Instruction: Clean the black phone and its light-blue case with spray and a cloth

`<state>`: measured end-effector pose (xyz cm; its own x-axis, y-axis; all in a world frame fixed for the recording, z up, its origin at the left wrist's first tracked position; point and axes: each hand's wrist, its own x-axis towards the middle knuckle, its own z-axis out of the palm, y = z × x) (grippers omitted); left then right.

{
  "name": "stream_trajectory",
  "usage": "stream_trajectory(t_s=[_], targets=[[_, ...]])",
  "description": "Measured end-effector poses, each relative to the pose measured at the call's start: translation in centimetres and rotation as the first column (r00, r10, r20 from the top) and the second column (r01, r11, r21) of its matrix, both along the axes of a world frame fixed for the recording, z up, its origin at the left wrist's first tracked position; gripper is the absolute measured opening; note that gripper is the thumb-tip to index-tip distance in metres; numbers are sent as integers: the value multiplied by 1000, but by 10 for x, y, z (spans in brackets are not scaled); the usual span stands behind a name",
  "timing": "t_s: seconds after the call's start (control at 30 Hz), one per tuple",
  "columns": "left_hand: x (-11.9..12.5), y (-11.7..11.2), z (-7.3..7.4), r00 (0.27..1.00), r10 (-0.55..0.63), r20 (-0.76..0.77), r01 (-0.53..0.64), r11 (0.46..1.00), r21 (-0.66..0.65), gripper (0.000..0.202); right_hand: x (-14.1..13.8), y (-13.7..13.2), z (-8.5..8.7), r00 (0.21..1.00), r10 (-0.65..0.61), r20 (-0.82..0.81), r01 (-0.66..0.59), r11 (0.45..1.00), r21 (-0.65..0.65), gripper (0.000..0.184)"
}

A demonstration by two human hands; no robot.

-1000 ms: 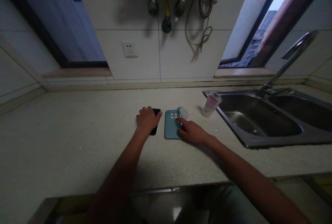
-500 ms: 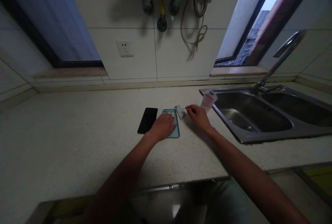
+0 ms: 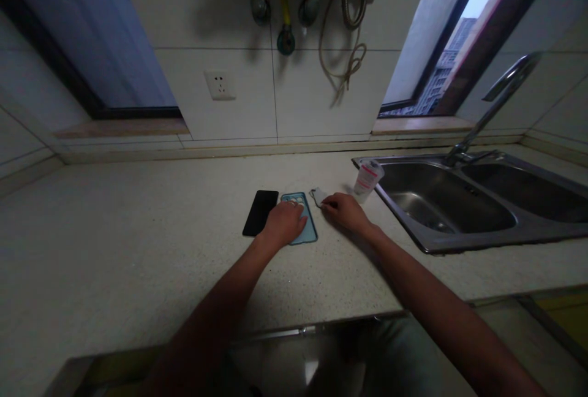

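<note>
My left hand (image 3: 285, 223) rests on a light-blue phone case (image 3: 307, 234), its fingers curled over the end with the round camera holes and its thumb toward the right side. To its left lies a black phone (image 3: 260, 212), screen up. My right hand (image 3: 345, 210) is closed in a pinch at a small white piece with a thin dark cord (image 3: 319, 195), just right of the case. Its fingertips partly hide that piece. Behind the right hand stands a clear plastic cup (image 3: 368, 179) with pink print, slightly tilted in view.
A steel double sink (image 3: 441, 201) with a curved faucet (image 3: 500, 103) is set into the pale countertop (image 3: 138, 250) on the right. On the tiled wall are a socket (image 3: 220, 85), hoses and a hanging cord (image 3: 344, 72). Window openings flank the wall.
My right hand has moved slightly left and nearer, closing on the small piece, whose dark cord now shows as a loop. The camera-hole end of the case has shifted left with my left hand.
</note>
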<state>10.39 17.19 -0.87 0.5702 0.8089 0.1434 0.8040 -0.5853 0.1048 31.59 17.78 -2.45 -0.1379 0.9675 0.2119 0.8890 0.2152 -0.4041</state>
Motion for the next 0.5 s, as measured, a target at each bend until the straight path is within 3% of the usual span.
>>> stream_trajectory(t_s=[0.13,0.23,0.3,0.37,0.43,0.47,0.5], targets=[[0,1,1,1000,-8,12,8,1000,16,29,0,-3,10,984,15,-180,-3,998,66,24],[0,1,2,1000,1,30,-2,1000,22,29,6,-9,26,937,-27,-349,147,936,321,26],[0,1,3,999,3,42,-4,1000,30,29,14,-13,37,907,-65,-416,294,806,514,27],[0,1,5,998,-2,62,0,999,36,30,25,-15,45,872,-102,-479,440,595,673,26],[1,1,7,996,-6,90,3,999,33,29,36,-13,48,829,-132,-543,545,402,736,24],[1,1,8,994,-10,107,6,999,33,29,42,-10,47,810,-154,-566,580,355,733,27],[1,1,8,992,-13,123,9,999,36,29,48,-6,44,789,-184,-587,610,346,712,33]])
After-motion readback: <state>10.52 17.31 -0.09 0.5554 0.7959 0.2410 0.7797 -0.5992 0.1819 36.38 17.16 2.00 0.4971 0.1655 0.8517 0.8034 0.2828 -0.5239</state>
